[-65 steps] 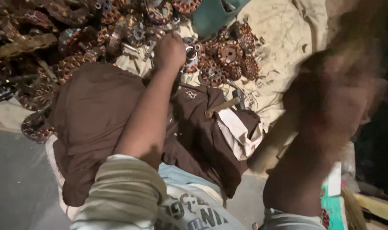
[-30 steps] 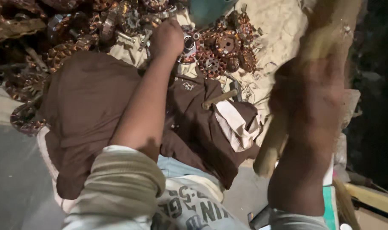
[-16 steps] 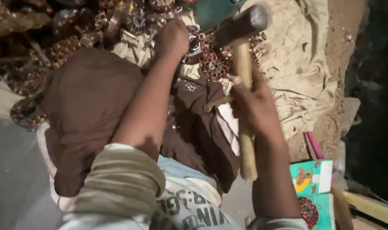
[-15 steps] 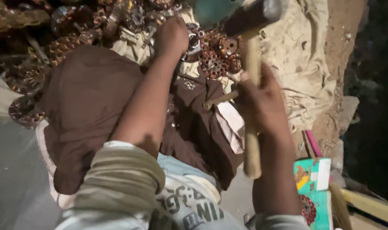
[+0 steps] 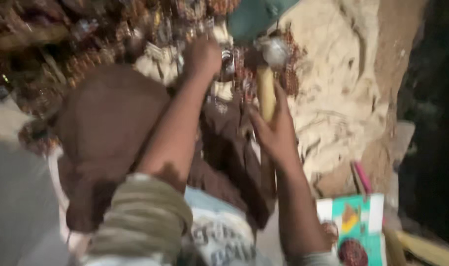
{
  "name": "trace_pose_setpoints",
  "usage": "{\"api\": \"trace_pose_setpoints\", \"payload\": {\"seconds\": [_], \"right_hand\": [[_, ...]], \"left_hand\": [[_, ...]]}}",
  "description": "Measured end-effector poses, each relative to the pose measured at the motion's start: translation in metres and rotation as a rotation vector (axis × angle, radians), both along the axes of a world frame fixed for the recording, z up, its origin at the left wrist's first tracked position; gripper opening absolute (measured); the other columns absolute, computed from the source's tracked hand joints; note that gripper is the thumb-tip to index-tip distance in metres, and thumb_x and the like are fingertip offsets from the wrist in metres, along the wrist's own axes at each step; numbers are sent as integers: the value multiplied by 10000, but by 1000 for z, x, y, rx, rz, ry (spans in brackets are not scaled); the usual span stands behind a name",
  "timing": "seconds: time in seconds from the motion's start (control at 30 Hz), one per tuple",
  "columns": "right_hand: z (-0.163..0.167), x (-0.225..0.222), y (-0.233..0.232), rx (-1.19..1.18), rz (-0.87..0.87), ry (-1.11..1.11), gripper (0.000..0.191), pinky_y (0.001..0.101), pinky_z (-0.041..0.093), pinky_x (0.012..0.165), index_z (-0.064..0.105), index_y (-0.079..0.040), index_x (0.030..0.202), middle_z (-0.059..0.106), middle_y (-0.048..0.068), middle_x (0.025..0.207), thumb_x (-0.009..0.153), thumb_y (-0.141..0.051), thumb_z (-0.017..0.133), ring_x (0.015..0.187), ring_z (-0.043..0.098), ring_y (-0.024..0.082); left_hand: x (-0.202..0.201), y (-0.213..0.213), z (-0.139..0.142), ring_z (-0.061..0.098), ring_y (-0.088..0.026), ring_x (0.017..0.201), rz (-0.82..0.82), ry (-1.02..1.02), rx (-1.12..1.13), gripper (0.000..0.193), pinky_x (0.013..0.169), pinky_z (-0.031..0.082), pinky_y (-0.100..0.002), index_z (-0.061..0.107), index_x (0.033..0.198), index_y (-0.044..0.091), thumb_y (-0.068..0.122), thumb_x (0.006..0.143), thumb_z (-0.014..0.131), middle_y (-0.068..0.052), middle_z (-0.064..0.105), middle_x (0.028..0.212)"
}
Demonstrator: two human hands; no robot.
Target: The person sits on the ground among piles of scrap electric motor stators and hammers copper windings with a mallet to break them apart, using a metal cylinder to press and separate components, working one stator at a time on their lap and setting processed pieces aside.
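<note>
Beside the brown cloth (image 5: 106, 128), right hand (image 5: 276, 135) in a closed grip round wooden hammer handle (image 5: 267, 93). Hammer head (image 5: 275, 50) metal, blurred, up past the cloth's far edge, over a rusty round metal part (image 5: 239, 74). Left hand (image 5: 202, 56) beyond the cloth's top edge, curled down onto a part next to the hammer head; grip looks closed, held item hidden by the fingers, cannot tell which. Left forearm across the cloth, striped olive sleeve (image 5: 141, 221) at its near end. Heap of rusty coppery parts (image 5: 86, 44) above and left of the cloth. Teal object (image 5: 256, 17) above the cloth, just behind the hammer head. Beige sheet (image 5: 333, 88) right of the cloth. Teal printed box (image 5: 357, 226) lower right of the cloth, pink stick (image 5: 362, 175) just above that. Whole view motion-blurred.
</note>
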State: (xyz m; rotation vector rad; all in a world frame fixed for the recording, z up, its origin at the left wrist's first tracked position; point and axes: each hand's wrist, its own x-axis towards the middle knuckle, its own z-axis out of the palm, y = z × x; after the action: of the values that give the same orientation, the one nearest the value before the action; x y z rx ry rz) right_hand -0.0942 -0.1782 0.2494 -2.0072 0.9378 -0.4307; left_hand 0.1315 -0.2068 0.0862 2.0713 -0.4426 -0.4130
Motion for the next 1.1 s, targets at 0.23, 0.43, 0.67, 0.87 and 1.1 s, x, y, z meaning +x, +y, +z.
{"api": "trace_pose_setpoints", "payload": {"seconds": [0.23, 0.43, 0.67, 0.87, 1.1], "right_hand": [[44, -35, -37, 153, -220, -443, 607, 275, 466, 532, 325, -102, 1612, 589, 44, 847, 1092, -221, 616, 637, 550, 124], [6, -36, -34, 114, -235, -190, 680, 283, 504, 485, 252, -175, 1602, 601, 13, 863, 1034, -331, 592, 606, 553, 99], [-1, -8, -25, 528, -209, -94, 425, 285, 438, 411, 502, -169, 1363, 535, 7, 704, 961, -282, 579, 508, 488, 106], [35, -49, -34, 124, 8, -642, 409, 272, 474, 501, 409, -106, 1433, 572, 35, 851, 1108, -269, 596, 600, 548, 119], [-21, -11, -26, 219, 32, 8, 380, 270, 443, 513, 541, -64, 1382, 576, 9, 807, 1073, -282, 578, 626, 512, 87]], "left_hand": [[-3, -7, -12, 595, -594, 1051, 2, -105, -65, 559, 935, 474, -639, 712, 1200, -21, 437, 993, 469, -354, 648, 1133], [-4, -10, -15, 629, -478, 1186, -86, 220, 117, 698, 1086, 459, -525, 729, 1151, -13, 567, 1041, 356, -314, 680, 1194], [-5, -9, -1, 567, -600, 1147, 85, -422, 46, 589, 970, 403, -675, 730, 1101, 6, 453, 1051, 350, -388, 623, 1235], [-13, -5, -2, 605, -523, 1129, 9, 22, 41, 604, 1031, 439, -593, 710, 1134, -1, 477, 1065, 347, -322, 669, 1162], [-14, -5, -6, 609, -531, 1059, 45, 18, 52, 565, 921, 474, -603, 714, 1144, 13, 463, 1028, 392, -329, 658, 1129]]}}
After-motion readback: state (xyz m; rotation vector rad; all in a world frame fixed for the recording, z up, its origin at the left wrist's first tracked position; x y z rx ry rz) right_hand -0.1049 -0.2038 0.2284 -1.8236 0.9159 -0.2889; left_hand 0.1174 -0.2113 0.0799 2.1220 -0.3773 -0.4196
